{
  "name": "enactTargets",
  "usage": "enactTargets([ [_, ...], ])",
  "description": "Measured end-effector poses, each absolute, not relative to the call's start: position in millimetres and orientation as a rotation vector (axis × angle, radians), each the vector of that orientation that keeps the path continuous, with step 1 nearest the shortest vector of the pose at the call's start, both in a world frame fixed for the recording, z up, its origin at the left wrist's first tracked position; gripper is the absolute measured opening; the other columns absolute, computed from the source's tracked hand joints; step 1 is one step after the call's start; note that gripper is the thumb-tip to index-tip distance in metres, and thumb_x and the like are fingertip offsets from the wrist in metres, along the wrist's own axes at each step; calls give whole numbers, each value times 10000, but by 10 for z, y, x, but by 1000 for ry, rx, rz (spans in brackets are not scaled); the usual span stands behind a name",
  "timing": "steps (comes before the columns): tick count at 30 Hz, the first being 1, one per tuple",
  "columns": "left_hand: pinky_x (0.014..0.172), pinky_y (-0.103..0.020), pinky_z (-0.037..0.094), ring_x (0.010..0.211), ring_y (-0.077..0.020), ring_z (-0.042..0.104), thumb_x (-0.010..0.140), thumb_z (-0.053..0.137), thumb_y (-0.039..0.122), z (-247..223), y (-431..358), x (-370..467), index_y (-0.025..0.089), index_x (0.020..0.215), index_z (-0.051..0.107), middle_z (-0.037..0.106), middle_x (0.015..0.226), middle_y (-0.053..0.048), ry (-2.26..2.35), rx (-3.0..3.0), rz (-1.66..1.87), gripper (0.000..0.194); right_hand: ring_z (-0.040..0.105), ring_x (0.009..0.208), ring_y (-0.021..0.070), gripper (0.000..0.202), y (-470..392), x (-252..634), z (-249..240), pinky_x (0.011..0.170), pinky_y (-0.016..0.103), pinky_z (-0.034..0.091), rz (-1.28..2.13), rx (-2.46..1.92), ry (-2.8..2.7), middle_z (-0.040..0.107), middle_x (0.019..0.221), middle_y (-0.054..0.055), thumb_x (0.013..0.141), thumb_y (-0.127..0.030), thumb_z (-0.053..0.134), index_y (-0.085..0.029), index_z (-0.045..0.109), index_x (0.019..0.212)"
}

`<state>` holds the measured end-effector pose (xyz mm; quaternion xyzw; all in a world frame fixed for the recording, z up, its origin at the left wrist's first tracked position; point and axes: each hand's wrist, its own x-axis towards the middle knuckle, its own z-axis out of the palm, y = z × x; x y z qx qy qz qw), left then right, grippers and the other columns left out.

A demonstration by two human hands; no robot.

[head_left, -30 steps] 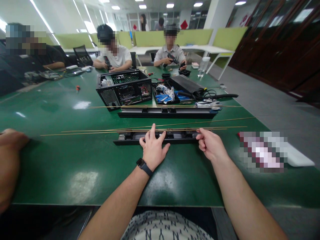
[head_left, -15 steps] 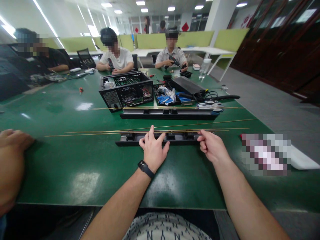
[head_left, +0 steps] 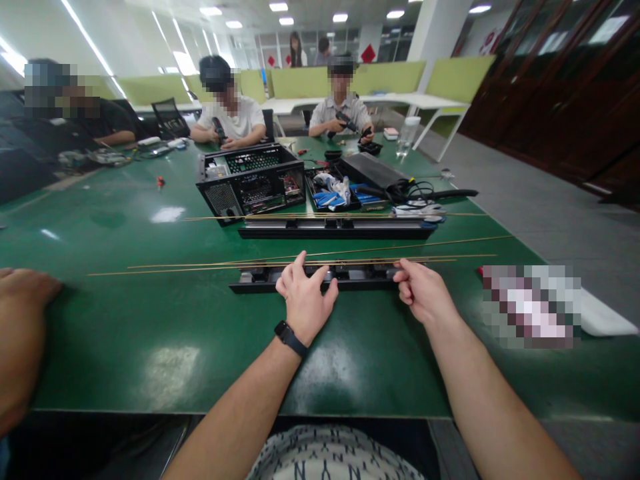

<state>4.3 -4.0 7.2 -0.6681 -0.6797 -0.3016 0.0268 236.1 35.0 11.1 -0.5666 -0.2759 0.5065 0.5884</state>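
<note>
A long black rail with dark clips in its grey channel lies before me, and thin brass-coloured rods run along its far edge. My left hand, with a dark band on the wrist, rests over the rail's middle with fingers spread. At the rail's right end my right hand is closed, thumb and index finger pinched together. Whatever is in that pinch, if anything, is too small or hidden to name. A second black rail lies parallel beyond, with more rods behind it.
Farther back stand an open computer case and a tray of gloves. Cables lie to their right. A co-worker's arm rests at the left; several people sit across the green table. A blurred package lies right.
The view has shifted very slightly. Both hands keep nearly the same place at the rail. The co-worker's arm at the left has drawn back a little towards the left edge.
</note>
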Motion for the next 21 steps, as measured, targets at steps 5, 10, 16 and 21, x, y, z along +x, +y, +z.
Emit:
enactTargets([
  [5,1116,-612,369,1520,-369,357,907,703,421,48,-22,47,298,1077,776,444,1628,-149,-2058,-2037,-974,222,370,304,51,152,353,2362,96,267,168,223,1180,-1318,-658,615,573,-33,925,-294,695,-163,644,867],
  [10,1132,-616,356,1568,-343,332,908,692,416,7,-10,50,273,1184,688,420,1667,-160,-2038,-2087,-934,312,374,306,52,143,356,2361,96,267,165,219,1179,-1318,-658,615,570,-32,925,-289,692,-164,647,871],
  [16,1168,-589,334,1567,-307,355,939,630,379,-49,1,50,206,1277,604,512,1608,-169,-2031,-2100,-931,380,371,302,46,170,356,2354,103,268,162,219,1172,-1323,-651,615,571,-34,919,-310,716,-163,649,869],
  [21,1164,-606,338,1568,-335,341,952,608,446,-48,8,49,190,1549,451,460,1646,-187,-2027,-2110,-824,669,367,294,50,136,359,2344,96,262,166,220,1159,-1324,-653,619,567,-28,963,-262,636,-154,652,882],
])
